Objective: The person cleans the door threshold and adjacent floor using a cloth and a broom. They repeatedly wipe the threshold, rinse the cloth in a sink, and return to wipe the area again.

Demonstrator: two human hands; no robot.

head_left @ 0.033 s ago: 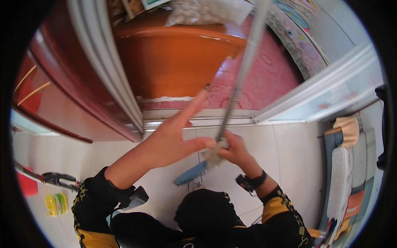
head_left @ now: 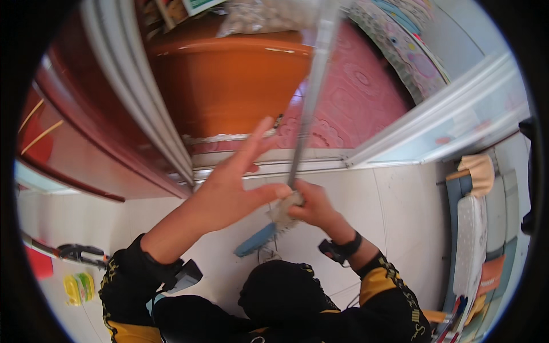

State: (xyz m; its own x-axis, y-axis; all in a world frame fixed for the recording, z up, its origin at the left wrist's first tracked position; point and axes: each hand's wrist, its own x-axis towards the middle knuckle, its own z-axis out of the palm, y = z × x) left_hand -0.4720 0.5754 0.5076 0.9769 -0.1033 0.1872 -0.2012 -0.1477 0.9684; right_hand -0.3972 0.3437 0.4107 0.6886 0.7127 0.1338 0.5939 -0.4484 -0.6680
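Note:
My right hand (head_left: 311, 208) is closed around the lower end of a long grey metal pole (head_left: 311, 97) that rises toward the top of the view. A pale grey cloth wad (head_left: 281, 210) sits at the pole just left of that hand. Below it a blue mop head (head_left: 254, 241) rests on the white tiled floor (head_left: 400, 217). My left hand (head_left: 231, 186) is held flat with fingers spread apart, its thumb reaching to the cloth and pole. A black band is on my right wrist.
An orange-brown wooden cabinet (head_left: 229, 80) and a pink patterned mat (head_left: 360, 108) lie beyond a metal door track (head_left: 251, 166). White door frame (head_left: 452, 123) at right. A yellow toy (head_left: 78, 287) and a black-handled tool (head_left: 80, 251) lie at lower left; stacked items (head_left: 474, 228) at right.

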